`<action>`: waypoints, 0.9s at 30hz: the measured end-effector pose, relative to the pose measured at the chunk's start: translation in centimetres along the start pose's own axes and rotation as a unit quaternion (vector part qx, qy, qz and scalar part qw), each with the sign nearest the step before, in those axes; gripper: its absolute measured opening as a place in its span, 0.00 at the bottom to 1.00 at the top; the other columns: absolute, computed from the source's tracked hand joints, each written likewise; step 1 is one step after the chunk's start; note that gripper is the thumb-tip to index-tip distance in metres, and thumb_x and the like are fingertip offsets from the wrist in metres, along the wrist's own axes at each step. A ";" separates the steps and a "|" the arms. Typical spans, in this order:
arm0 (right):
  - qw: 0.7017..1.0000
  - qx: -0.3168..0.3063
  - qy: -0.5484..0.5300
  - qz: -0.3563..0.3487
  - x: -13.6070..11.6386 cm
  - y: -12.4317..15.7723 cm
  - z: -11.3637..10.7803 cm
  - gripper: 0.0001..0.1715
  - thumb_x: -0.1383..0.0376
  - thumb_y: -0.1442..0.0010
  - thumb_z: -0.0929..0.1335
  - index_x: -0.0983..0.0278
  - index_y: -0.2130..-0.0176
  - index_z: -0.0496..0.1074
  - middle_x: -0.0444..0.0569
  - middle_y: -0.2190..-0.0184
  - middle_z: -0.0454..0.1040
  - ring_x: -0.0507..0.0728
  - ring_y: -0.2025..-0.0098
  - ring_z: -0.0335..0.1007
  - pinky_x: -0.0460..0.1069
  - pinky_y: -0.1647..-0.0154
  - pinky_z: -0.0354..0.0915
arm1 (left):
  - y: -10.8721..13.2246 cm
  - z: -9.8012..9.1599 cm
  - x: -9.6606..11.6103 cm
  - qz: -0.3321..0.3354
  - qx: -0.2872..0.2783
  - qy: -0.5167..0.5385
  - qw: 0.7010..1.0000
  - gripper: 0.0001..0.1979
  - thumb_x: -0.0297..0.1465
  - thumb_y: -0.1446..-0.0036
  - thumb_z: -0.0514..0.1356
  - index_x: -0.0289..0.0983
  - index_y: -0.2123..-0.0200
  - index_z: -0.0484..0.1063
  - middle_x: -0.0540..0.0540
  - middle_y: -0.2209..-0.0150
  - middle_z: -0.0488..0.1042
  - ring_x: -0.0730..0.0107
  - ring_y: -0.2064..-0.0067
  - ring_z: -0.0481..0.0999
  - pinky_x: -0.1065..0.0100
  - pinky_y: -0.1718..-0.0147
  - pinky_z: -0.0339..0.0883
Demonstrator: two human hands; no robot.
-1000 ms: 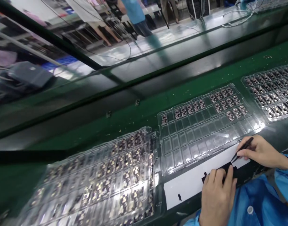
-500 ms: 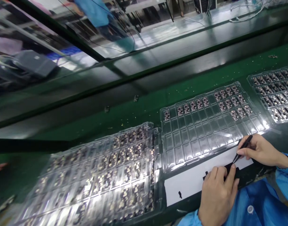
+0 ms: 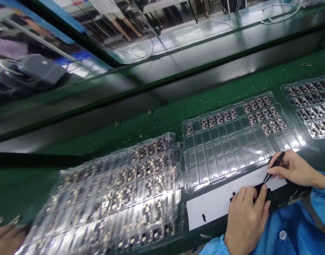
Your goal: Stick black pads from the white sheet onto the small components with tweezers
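My right hand (image 3: 292, 168) is closed round black tweezers (image 3: 277, 163), whose tips point down at a black strip (image 3: 258, 189) on a long white sheet of paper (image 3: 212, 205). My left hand (image 3: 245, 216) presses that strip down with curled fingers, its index fingertip beside the tweezer tips and its palm hiding part of the strip. A small black cut-out piece (image 3: 204, 217) lies near the paper's left end. Just beyond the paper is a clear plastic tray (image 3: 218, 170) with small circuit boards (image 3: 265, 130) in its back and right compartments.
To the left, stacked clear trays (image 3: 111, 219) hold many circuit boards. Another filled tray (image 3: 321, 106) sits at the right. A co-worker's blurred hand (image 3: 8, 239) is at the lower left. Loose small parts (image 3: 150, 111) lie on the green bench (image 3: 173, 117), below a dark ledge.
Both my hands and the tweezers hold nearly the same place. The co-worker's hand has come further into view at lower left. In the background, people have moved.
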State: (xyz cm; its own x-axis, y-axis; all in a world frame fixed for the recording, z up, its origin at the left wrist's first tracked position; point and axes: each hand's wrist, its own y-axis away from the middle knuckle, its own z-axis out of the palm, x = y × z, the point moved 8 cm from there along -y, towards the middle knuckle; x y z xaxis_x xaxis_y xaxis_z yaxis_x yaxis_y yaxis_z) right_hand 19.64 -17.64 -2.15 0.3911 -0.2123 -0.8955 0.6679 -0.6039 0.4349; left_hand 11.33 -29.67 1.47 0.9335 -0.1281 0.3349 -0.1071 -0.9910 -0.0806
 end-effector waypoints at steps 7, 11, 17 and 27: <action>1.000 -0.001 0.005 0.000 0.1 0.1 0.0 0.18 0.56 0.51 0.72 0.68 0.69 0.70 0.46 0.78 0.73 0.53 0.77 0.69 0.45 0.77 0.66 | 0.0 0.0 0.0 -0.002 -0.003 0.008 1.000 0.15 0.32 0.42 0.54 0.39 0.51 0.67 0.47 0.70 0.65 0.65 0.68 0.67 0.65 0.74 0.62; 1.000 -0.006 0.000 0.001 0.2 0.1 0.1 0.16 0.57 0.49 0.71 0.68 0.69 0.70 0.46 0.79 0.73 0.53 0.76 0.70 0.45 0.76 0.66 | -0.1 -0.1 0.0 -0.002 0.000 0.007 1.000 0.15 0.32 0.42 0.54 0.39 0.51 0.67 0.47 0.70 0.65 0.66 0.68 0.66 0.65 0.74 0.62; 1.000 0.002 0.012 -0.016 0.2 0.3 -0.2 0.14 0.59 0.49 0.71 0.68 0.68 0.70 0.47 0.78 0.74 0.54 0.74 0.72 0.44 0.76 0.66 | 0.0 -0.1 0.0 -0.004 0.003 0.002 1.000 0.15 0.31 0.42 0.54 0.40 0.51 0.67 0.47 0.70 0.65 0.66 0.68 0.66 0.66 0.74 0.61; 1.000 -0.001 -0.004 -0.028 -0.2 0.3 0.0 0.11 0.61 0.49 0.72 0.67 0.69 0.71 0.46 0.78 0.75 0.53 0.75 0.72 0.43 0.75 0.66 | 0.0 -0.1 0.0 -0.001 0.013 0.004 1.000 0.15 0.31 0.42 0.54 0.39 0.51 0.67 0.46 0.70 0.65 0.66 0.68 0.66 0.66 0.74 0.60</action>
State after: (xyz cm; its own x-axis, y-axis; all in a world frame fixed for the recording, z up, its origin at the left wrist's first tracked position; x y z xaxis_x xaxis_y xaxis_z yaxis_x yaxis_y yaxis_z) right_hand 19.77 -17.76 -1.84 0.3476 -0.1835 -0.9195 0.6905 -0.6133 0.3835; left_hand 11.26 -29.64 1.57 0.9309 -0.1266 0.3426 -0.0964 -0.9899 -0.1039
